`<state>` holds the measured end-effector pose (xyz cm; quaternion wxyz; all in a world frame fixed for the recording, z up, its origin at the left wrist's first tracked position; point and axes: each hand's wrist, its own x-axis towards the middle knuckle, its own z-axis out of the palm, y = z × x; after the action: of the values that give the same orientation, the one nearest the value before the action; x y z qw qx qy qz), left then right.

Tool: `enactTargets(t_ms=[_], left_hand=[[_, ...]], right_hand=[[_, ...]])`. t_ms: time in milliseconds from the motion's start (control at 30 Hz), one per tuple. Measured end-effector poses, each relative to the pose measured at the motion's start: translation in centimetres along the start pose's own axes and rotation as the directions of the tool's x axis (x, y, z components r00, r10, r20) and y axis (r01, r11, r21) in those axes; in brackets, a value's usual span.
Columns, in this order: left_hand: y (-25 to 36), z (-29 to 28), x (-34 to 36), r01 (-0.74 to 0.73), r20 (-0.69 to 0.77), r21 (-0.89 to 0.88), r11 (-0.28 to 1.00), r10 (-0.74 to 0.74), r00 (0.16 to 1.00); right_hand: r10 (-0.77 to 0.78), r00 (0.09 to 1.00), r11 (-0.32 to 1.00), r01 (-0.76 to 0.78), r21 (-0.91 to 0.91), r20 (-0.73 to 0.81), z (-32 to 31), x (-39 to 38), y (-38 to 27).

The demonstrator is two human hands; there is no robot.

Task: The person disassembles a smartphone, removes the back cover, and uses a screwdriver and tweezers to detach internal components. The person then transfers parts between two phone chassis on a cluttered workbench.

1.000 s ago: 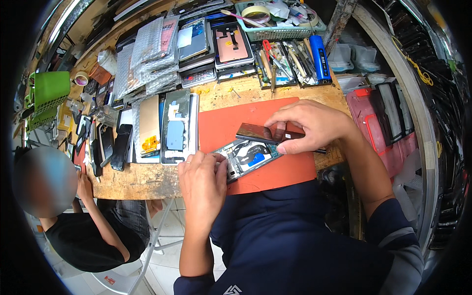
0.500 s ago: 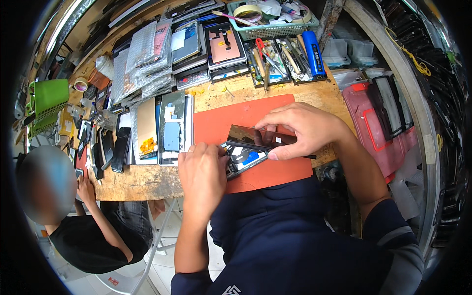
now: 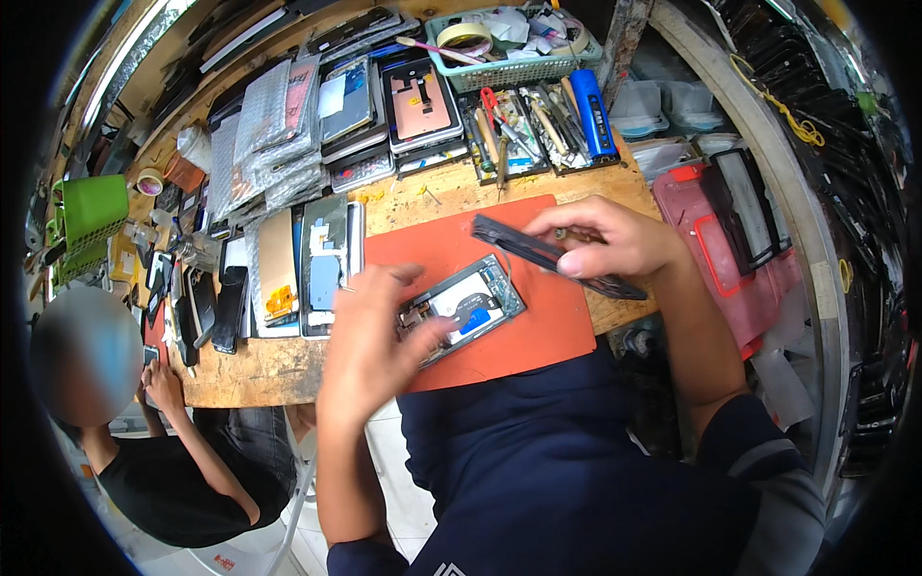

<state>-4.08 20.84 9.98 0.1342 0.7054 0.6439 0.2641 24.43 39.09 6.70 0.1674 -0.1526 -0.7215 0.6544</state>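
Watching remotely, I see the opened phone [image 3: 473, 305] slanting lengthwise away rightward from my nearer left hand [image 3: 370, 336], fingers apart, my right hand [image 3: 615, 242] clamped on a dark panel [image 3: 519, 242] beyond it.

A pale angular emblem [image 3: 449, 569] is showing on the dark blue shirt [image 3: 576, 490], running off the lower edge; small red lettering [image 3: 224, 562] is sitting on the white stool [image 3: 254, 554]; tiny pale marks [image 3: 593, 121] are lining the blue cylindrical device [image 3: 587, 94]; reddish print [image 3: 301, 101] is showing on the bubble-wrapped stack [image 3: 264, 144], everything looking too small or blurred for sure reading
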Motion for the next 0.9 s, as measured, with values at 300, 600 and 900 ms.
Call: enactTargets(t_ms=[300, 600, 900], left_hand=[[-3.2, -0.5, 3.4, -0.264, 0.502, -0.002, 0.965, 0.229, 0.834], [1.5, 2.0, 3.7, -0.093, 0.192, -0.539, 0.837, 0.229, 0.954], [1.0, 6.0, -0.3, 0.164, 0.143, -0.985, 0.046, -0.302, 0.943]], right_hand=[[0.362, 0.924, 0.669, -0.163, 0.725, -0.127, 2.2, -5.8, -1.1], [0.308, 0.911, 0.627, -0.410, 0.662, 0.273, 3.3, -4.9, 2.4], [-0.080, 0.989, 0.558, 0.148, 0.816, -0.125, 6.1, -4.0, 4.5]])
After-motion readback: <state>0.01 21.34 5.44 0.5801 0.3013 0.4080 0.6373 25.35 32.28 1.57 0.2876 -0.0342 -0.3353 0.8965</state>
